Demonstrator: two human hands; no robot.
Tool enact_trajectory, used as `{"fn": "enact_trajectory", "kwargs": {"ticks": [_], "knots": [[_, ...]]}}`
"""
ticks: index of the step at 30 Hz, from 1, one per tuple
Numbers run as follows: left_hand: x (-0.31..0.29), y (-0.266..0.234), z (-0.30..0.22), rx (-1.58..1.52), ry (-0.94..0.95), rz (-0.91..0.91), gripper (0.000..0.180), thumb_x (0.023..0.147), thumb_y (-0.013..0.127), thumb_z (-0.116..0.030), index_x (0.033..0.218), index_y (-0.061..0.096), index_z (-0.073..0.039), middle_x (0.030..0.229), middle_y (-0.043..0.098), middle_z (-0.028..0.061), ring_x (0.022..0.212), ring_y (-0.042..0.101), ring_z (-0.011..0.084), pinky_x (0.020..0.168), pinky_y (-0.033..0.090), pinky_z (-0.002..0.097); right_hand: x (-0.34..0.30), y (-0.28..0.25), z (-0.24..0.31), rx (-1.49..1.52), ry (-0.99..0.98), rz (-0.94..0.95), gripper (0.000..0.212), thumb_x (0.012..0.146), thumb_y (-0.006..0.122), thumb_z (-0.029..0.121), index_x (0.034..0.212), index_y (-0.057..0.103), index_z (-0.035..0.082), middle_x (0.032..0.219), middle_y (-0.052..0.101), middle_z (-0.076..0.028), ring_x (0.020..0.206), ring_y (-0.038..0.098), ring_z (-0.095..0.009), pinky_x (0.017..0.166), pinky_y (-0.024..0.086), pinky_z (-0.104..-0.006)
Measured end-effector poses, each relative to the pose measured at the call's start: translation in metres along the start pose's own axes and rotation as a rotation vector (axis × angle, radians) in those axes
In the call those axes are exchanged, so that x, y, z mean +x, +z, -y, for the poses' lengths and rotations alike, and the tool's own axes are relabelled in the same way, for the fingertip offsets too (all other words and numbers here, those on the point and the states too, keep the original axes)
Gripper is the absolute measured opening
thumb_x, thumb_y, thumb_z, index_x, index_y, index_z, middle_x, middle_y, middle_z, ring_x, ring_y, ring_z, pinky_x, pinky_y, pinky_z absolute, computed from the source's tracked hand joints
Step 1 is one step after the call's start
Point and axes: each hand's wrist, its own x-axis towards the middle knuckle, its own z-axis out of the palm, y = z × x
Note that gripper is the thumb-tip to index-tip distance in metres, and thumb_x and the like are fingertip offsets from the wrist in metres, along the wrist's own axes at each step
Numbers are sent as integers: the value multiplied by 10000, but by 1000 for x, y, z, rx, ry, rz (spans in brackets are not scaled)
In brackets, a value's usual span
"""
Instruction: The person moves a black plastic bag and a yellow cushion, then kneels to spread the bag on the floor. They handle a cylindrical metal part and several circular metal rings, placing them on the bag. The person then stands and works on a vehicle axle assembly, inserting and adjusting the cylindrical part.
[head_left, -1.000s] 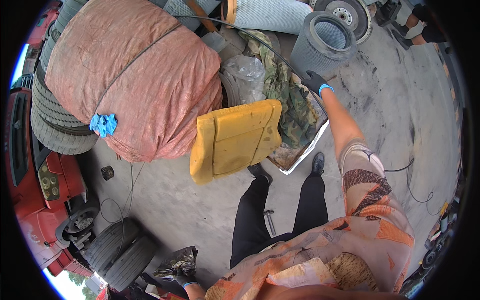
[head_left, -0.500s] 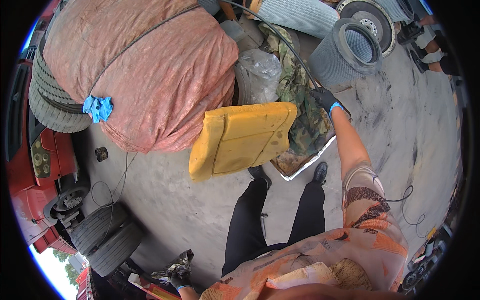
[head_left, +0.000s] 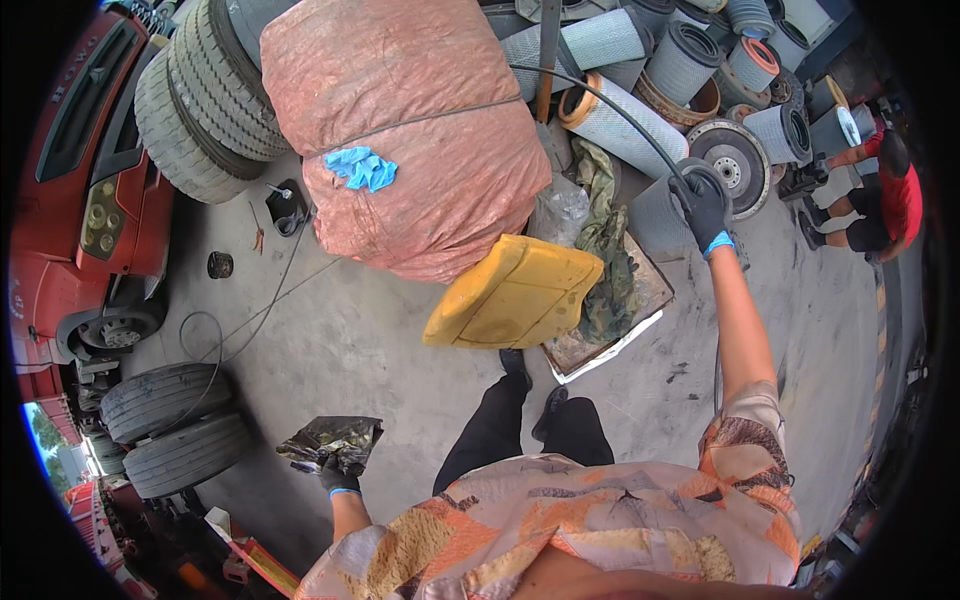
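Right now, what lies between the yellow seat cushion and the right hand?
In the head view, from the yellow seat cushion: first the camouflage cloth, partly over a shallow tray, then the gray mesh filter, which the right hand overlaps.

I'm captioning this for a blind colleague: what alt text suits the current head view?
The person's dark-gloved right hand holds a black hose or cable; the left hand holds crumpled dark plastic. Ahead are a large reddish covered bundle and a yellow cushion.

My left hand (head_left: 342, 480) and right hand (head_left: 702, 206), two; my black shoes (head_left: 548, 412), two; crumpled plastic wrapper (head_left: 332, 438), one; gripped black cable (head_left: 640, 131), one; yellow seat cushion (head_left: 515, 295), one; camouflage cloth (head_left: 610, 287), one; co-worker in red (head_left: 901, 192), one.
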Motion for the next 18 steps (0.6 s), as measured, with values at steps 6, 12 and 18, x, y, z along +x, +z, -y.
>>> {"fn": "enact_trajectory", "kwargs": {"ticks": [6, 12, 18], "knots": [[-47, -31, 7, -102, 67, -68, 419, 888, 443, -108, 1291, 449, 4, 1257, 527, 209, 1137, 522, 372, 978, 435, 512, 15, -8, 57, -205, -126, 76, 367, 867, 645, 346, 954, 657, -10, 817, 655, -97, 747, 564, -186, 703, 432, -319], [-80, -81, -20, -138, 107, -99, 413, 897, 468, -140, 1274, 463, 28, 1273, 525, 210, 1153, 519, 365, 995, 422, 495, -11, 30, 71, -99, -49, 109, 400, 845, 632, 416, 892, 690, 23, 699, 600, -47, 641, 493, -138, 627, 401, -299], [-43, -100, -81, -134, 156, -15, 443, 904, 465, -147, 1312, 432, 24, 1286, 510, 221, 1166, 505, 372, 1006, 411, 501, -24, 70, 108, -105, 17, 79, 378, 847, 619, 414, 907, 696, 49, 808, 672, -103, 739, 595, -208, 716, 442, -325]]}}
